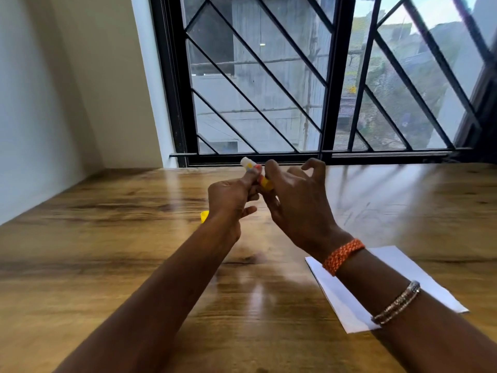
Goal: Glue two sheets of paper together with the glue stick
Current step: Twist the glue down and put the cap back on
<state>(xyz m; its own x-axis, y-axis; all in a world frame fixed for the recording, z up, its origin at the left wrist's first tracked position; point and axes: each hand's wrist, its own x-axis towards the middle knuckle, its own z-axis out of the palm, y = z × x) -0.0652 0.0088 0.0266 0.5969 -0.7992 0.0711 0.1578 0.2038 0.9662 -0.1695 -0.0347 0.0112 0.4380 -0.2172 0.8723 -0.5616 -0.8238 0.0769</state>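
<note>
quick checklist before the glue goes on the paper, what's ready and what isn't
1. Cap off: ok, a yellow cap lies on the table.
2. Glue stick held: ok, left hand grips it, right hand at its base.
3. Glue wound out: ok, white tip shows.
4. Paper flat and reachable: ok, under the right forearm.
5. Two sheets present: cannot tell.
6. Stick over paper: not ok.

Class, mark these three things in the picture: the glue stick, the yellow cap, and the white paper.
glue stick (248, 164): head view, on its white glue end above the left thumb.
yellow cap (204, 216): head view, on the part showing beside the left wrist.
white paper (347, 305): head view, on the bare sheet left of the right forearm.
</note>
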